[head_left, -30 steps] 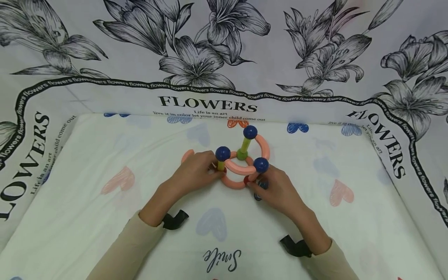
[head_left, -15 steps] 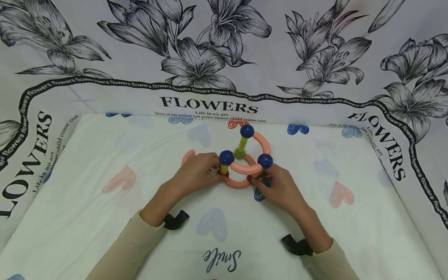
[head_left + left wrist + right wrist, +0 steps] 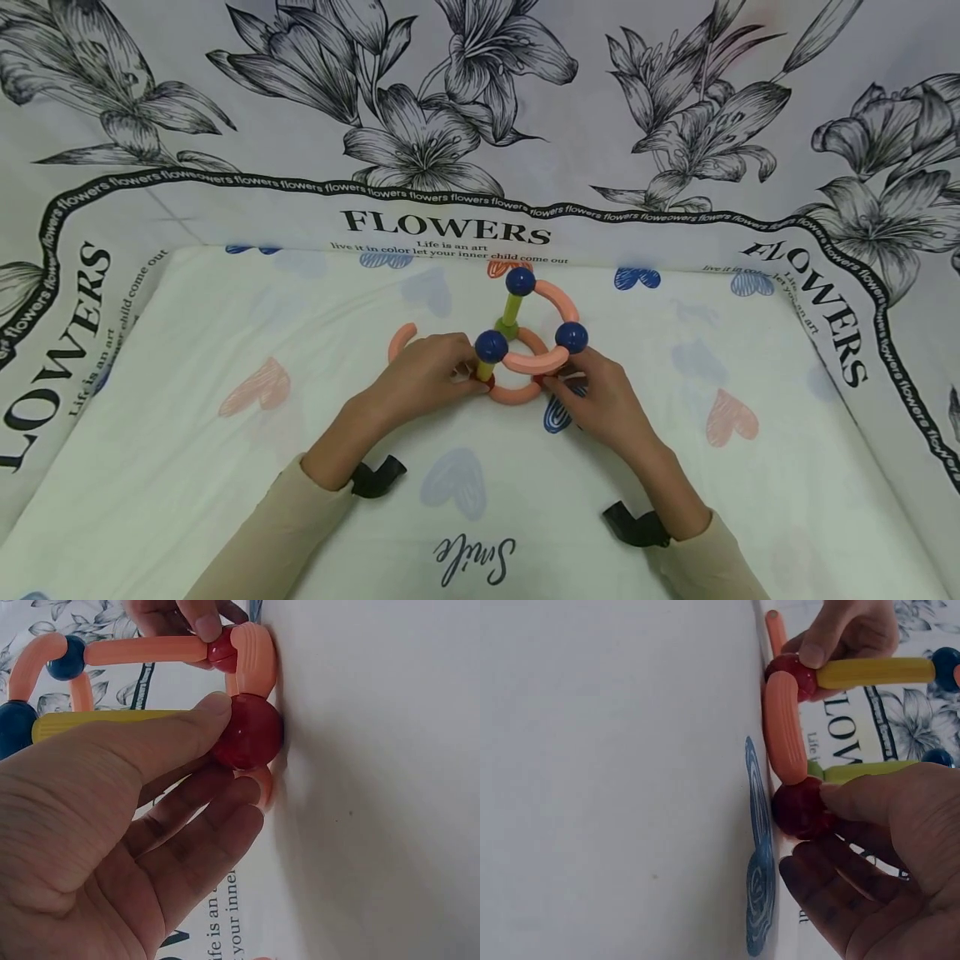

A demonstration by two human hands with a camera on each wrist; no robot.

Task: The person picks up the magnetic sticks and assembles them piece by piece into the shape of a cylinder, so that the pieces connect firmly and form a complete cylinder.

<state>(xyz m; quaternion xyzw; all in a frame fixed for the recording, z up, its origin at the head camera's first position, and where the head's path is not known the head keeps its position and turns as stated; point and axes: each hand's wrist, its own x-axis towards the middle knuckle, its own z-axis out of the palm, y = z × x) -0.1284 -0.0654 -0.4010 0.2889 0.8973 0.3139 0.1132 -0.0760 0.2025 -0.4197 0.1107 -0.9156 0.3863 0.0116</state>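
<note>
A magnetic ball-and-rod frame (image 3: 534, 363) stands on the cloth between both hands. Its lower ring joins curved orange rods with a green ball (image 3: 507, 328) and two red balls. A yellow rod (image 3: 877, 673), a lime rod (image 3: 512, 310) and an orange rod (image 3: 146, 651) rise to blue balls (image 3: 521, 281). Two curved orange rods link the blue balls on top. My left hand (image 3: 427, 367) pinches the left red ball (image 3: 251, 733), below the yellow rod. With thumb and fingers, my right hand (image 3: 603, 396) pinches the right red ball (image 3: 802, 808).
A loose curved orange rod (image 3: 402, 340) lies just beyond the left hand. The white cloth (image 3: 322, 533) with printed hearts covers the surface. Behind it stands a flower-printed fabric (image 3: 555, 167). Black straps (image 3: 378, 477) hang at both wrists.
The frame has turned slightly counterclockwise seen from above: its far blue ball moved left, the near-left one right and nearer, the right one farther away. Both hands keep their pinch on the red balls.
</note>
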